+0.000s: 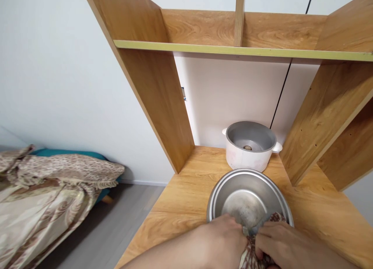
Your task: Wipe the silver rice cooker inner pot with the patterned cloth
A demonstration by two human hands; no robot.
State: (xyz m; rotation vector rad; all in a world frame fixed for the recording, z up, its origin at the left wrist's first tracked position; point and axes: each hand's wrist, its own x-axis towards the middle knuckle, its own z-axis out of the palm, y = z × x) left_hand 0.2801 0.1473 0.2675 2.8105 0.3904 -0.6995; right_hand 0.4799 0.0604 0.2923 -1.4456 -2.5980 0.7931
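A wide metal basin [250, 191] stands on the wooden desk, with a little liquid or a shine on its bottom. Over its near rim, my left hand [223, 240] is closed, its fingers curled against a brown-and-white patterned cloth [251, 253]. On the other side my right hand [281, 242] grips the same cloth, and a bunched end of it shows above the knuckles inside the basin. My own hands hide the basin's front edge and most of the cloth.
Behind the basin sits a round white cooker body [246, 158] with a grey inside and side handles. Wooden uprights and a shelf [204, 47] frame the desk [166, 218]. At left is a seat covered by a fringed patterned throw [52, 191].
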